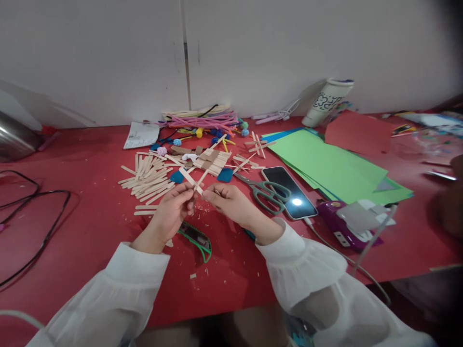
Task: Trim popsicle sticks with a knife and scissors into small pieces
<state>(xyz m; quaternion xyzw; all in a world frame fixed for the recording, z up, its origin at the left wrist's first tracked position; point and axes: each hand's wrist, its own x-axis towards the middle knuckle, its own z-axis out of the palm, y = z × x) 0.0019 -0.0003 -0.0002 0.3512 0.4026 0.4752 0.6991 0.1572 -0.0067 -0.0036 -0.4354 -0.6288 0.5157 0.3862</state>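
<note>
Two wooden craft sticks (187, 177) cross in an X between my hands, just above the red table. My left hand (175, 205) is closed, pinching them near the crossing. At the lower right end of the crossed sticks, my right hand (229, 205) is closed too, its thumb and forefinger at the wood. Whether it grips anything besides is hidden. Beneath my hands lies a green utility knife (197, 238) among small wood chips. Loose craft sticks (148, 176) are heaped to the left. Behind the hands rests a flat piece of sticks set side by side (213, 161).
Scissors (269, 193) overlap a phone (291, 195) on the right. Beyond are green paper sheets (325, 164), a purple power adapter (338, 224) with cables and a white tumbler (325, 103). Pipe cleaners (202, 121) lie along the wall. A black cable (54, 231) curls at left.
</note>
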